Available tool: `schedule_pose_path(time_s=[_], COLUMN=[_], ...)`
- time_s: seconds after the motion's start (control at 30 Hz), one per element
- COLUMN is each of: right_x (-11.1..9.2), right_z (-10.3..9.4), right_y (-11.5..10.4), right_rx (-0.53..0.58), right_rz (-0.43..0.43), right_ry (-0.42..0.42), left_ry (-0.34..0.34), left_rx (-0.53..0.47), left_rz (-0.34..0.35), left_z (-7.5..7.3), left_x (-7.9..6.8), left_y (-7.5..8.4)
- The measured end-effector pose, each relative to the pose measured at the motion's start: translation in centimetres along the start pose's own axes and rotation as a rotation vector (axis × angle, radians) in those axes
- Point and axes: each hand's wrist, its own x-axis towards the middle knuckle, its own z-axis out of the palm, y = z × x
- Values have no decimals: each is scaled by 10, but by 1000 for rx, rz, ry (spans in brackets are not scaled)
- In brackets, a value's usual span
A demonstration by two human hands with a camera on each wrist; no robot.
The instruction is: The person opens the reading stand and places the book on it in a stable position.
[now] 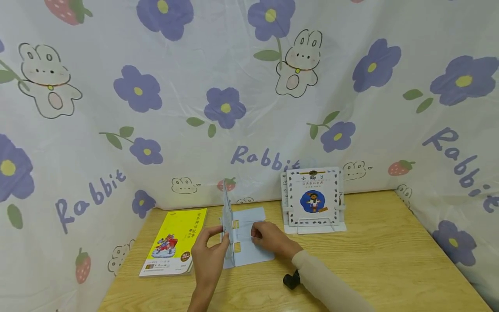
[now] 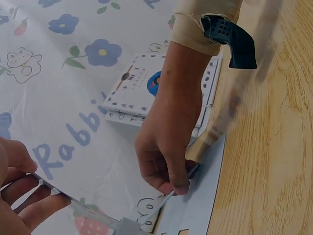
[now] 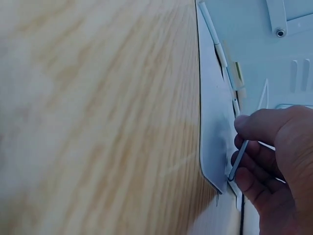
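Note:
A light-blue folding book stand sits on the wooden table, its base plate (image 1: 253, 258) flat and its back panel (image 1: 227, 208) raised upright. My left hand (image 1: 210, 255) grips the edge of the raised panel between thumb and fingers. Over the base, my right hand (image 1: 273, 238) pinches a thin wire rod (image 3: 239, 159) of the stand, which slants up from the base in the right wrist view. The left wrist view shows the same rod (image 2: 159, 210) between the right thumb and fingertips.
To the left lies a yellow book (image 1: 181, 236). A second stand (image 1: 339, 227) at the back right holds a white picture book (image 1: 296, 195) upright. A black wrist camera (image 1: 291, 281) sits by the right sleeve. A patterned curtain (image 1: 249, 130) borders the table's back.

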Motion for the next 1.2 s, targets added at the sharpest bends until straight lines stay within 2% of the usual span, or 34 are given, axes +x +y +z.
schedule_pose_path(time_s=[0.13, 0.37, 0.7, 1.0, 1.2], right_x=[-2, -6, -8, -9, -10], right_z=[0, -3, -6, -6, -7], right_y=[3, 3, 4, 6, 5], right_rx=[8, 11, 37, 48, 54], right_rz=[-2, -8, -23, -20, -12], right_ry=[32, 63, 102, 129, 135], left_ry=[-15, -41, -136, -175, -206], left_rx=[9, 45, -1, 51, 90], left_rz=[5, 90, 128, 213, 205], left_z=[4, 12, 26, 39, 42], left_x=[0, 0, -4, -8, -10], left_y=[2, 4, 5, 3, 3])
